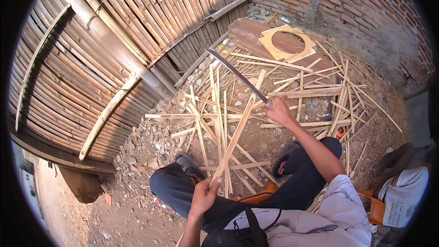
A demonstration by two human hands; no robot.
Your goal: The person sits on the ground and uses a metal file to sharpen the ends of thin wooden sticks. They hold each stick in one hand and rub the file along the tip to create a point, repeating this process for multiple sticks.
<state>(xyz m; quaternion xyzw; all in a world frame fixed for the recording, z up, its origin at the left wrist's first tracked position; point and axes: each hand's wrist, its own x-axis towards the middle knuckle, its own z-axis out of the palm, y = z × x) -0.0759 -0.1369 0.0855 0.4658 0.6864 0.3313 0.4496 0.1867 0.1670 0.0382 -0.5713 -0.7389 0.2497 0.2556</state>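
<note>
Passage to the left is closed off by the bamboo fence (114,41), which stands close along that side. Ahead and to the right, the brick wall (366,4) bounds the area. The ground in front is covered by crossed bamboo strips (219,119), with rubble (146,146) beneath and a wooden board with a round hole (286,41) lying beyond. Air space above the strips is crossed diagonally by the long blade (235,74). Open ground is found only at the lower left, on the dirt (77,219). The lower right is occupied by a seated person (402,192).
</note>
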